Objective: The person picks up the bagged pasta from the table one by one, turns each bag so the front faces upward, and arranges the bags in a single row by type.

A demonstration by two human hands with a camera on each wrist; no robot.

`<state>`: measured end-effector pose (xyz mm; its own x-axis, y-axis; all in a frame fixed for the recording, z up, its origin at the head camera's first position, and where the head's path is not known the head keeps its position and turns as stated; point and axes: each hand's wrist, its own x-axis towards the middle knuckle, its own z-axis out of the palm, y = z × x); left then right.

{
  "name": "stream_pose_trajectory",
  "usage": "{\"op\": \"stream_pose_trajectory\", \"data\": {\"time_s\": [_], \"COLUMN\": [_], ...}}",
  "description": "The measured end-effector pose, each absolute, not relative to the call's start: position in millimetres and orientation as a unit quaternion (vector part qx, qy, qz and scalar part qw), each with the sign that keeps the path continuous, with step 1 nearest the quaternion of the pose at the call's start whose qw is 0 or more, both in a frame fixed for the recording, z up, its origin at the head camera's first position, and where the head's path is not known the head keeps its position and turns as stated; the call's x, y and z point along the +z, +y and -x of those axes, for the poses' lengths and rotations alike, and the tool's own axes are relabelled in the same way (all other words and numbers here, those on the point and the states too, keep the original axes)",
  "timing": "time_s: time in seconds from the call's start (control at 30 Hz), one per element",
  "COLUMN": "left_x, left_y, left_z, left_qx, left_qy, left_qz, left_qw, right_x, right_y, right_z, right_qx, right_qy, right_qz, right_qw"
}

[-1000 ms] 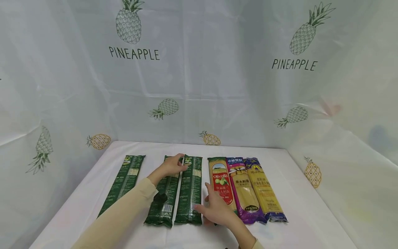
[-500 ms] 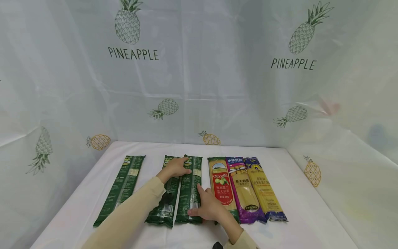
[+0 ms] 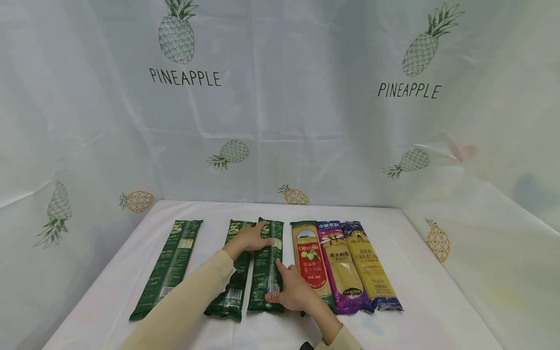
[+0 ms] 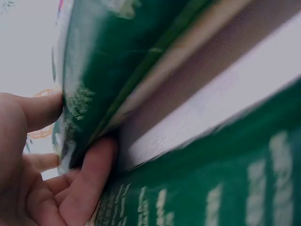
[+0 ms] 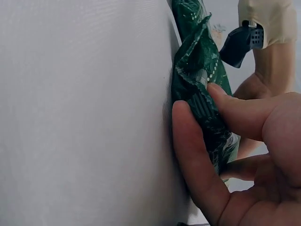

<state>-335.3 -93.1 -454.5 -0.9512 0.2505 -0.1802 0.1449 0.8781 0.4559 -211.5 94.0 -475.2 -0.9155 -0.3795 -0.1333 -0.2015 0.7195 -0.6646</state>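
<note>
My left hand point(image 3: 250, 238) reaches across the second green spaghetti pack point(image 3: 227, 296) and grips the upper part of the third green spaghetti pack point(image 3: 264, 272). In the left wrist view the left thumb and fingers point(image 4: 96, 174) lie on either side of this pack point(image 4: 113, 56), which leans up over a strip of white cloth. Low on the same pack's right edge, my right hand point(image 3: 297, 290) pinches it. The right wrist view shows the thumb on top of the crinkled pack end point(image 5: 195, 89) and a finger along its underside, close to the cloth.
Another green spaghetti pack point(image 3: 168, 267) lies apart at the left. To the right, a red-labelled pasta pack point(image 3: 309, 257), a purple one point(image 3: 343, 267) and a yellow one point(image 3: 372, 267) lie side by side. Pineapple-printed curtain point(image 3: 280, 121) surrounds the white-covered table point(image 3: 420, 287).
My right hand has moved left from beside the red-labelled pack and taken hold of the third green pack's edge. My left hand has shifted slightly right and closed on the pack's upper part.
</note>
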Motion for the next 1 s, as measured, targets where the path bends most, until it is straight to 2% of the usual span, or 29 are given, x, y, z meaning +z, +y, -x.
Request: {"op": "stream_pose_trajectory", "data": {"time_s": [0.17, 0.3, 0.57, 1.0], "left_x": [-457, -461, -471, -423], "left_y": [-94, -93, -97, -126], "left_z": [332, 329, 323, 317], "left_qx": [0.261, 0.273, 0.426, 0.514], "left_qy": [0.952, 0.950, 0.893, 0.848], "left_qz": [-0.105, -0.117, -0.093, -0.094], "left_qw": [0.118, 0.099, 0.108, 0.088], "right_x": [-479, -478, -473, -457], "right_y": [95, 97, 98, 94], "right_z": [211, 210, 203, 198], "right_qx": [-0.355, -0.370, -0.400, -0.514], "right_qy": [0.912, 0.906, 0.894, 0.833], "right_qz": [0.167, 0.166, 0.173, 0.189], "right_qw": [0.122, 0.118, 0.105, 0.078]}}
